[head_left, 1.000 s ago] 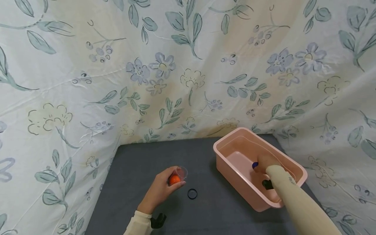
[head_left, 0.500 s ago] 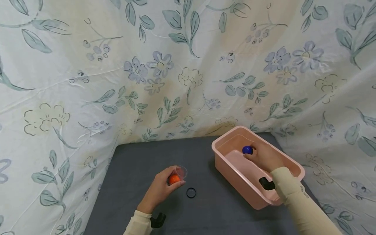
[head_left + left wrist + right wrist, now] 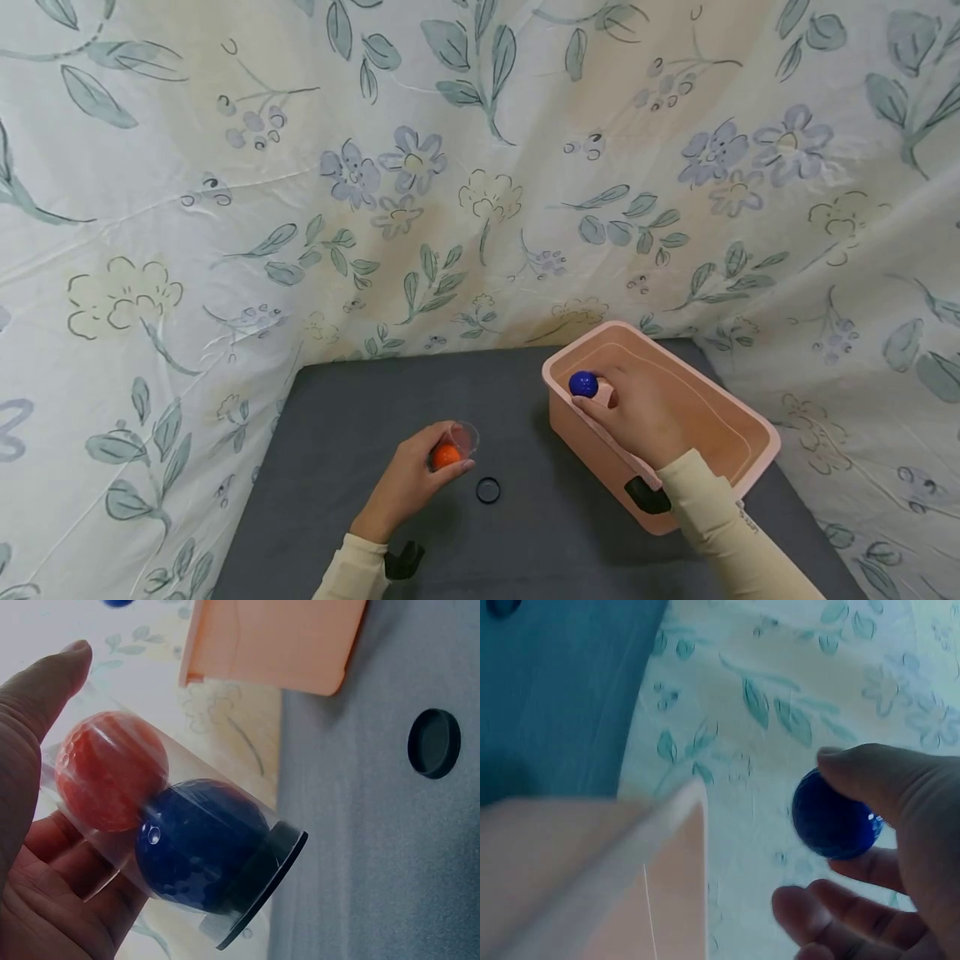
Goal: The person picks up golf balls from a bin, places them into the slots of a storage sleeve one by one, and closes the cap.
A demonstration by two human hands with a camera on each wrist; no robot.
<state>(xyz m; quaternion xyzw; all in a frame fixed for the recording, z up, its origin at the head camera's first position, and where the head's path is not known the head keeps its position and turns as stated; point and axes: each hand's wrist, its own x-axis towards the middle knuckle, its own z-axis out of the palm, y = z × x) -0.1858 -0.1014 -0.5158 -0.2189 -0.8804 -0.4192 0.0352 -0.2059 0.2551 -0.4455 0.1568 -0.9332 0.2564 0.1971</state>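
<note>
My left hand (image 3: pixel 405 483) grips a clear plastic tube (image 3: pixel 187 739) with a black base. Inside the tube, in the left wrist view, an orange golf ball (image 3: pixel 112 771) sits against a dark blue golf ball (image 3: pixel 201 844) nearer the base. The tube's open mouth tilts up and away in the head view. Between thumb and fingertips, my right hand (image 3: pixel 641 417) pinches another blue golf ball (image 3: pixel 583 384), held over the left rim of the pink bin (image 3: pixel 600 475). A round black cap (image 3: pixel 488 490) lies on the table, to the right of my left hand.
The deep pink bin stands on the right of the dark grey table (image 3: pixel 360 408), under my right forearm. A floral cloth (image 3: pixel 480 208) hangs behind the table and along both sides.
My right hand has risen from inside the bin with the blue golf ball and moved left to the bin's rim. The left hand and tube have stayed nearly still.
</note>
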